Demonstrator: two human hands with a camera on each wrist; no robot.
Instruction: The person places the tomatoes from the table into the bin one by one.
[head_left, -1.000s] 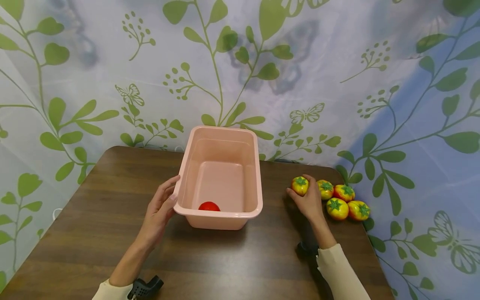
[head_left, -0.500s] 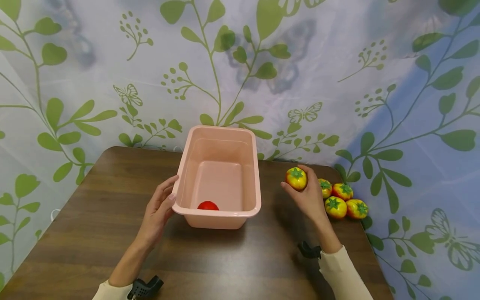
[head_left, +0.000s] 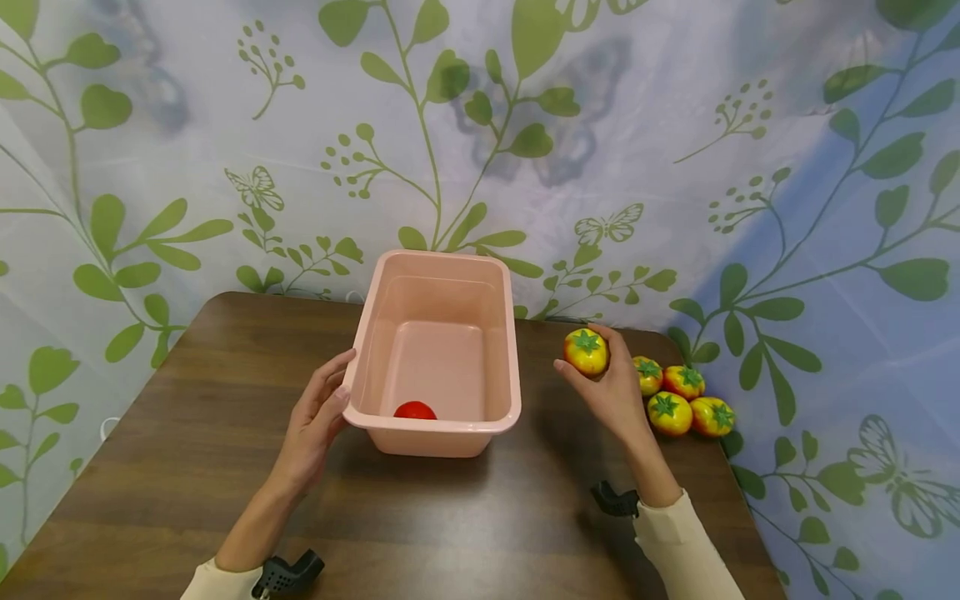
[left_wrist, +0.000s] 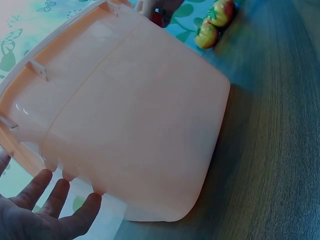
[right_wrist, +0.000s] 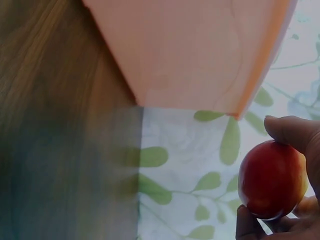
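A pink plastic tub (head_left: pixel 506 350) stands on the table, with a red rounded thing (head_left: pixel 415 410) inside near its front wall. My left hand (head_left: pixel 313 417) is at the tub's left side. In the left wrist view its spread fingers (left_wrist: pixel 80 215) touch the outer wall below the rim. To the right of the tub, my right hand (head_left: pixel 617 379) holds a yellow and red toy tomato (head_left: pixel 586 352) with a green star-shaped top between thumb and fingers. Its glossy red underside shows in the right wrist view.
Several more toy tomatoes (head_left: pixel 670 413) lie grouped at the table's right edge, just right of my right forearm. A leaf-patterned cloth (head_left: pixel 465 125) hangs behind the brown wooden table (head_left: pixel 450 533). Black wrist cameras (head_left: pixel 288 573) sit on both wrists.
My right hand has lifted the toy tomato away from the others and carried it slightly left toward the tub. The left hand has stayed at the tub's side.
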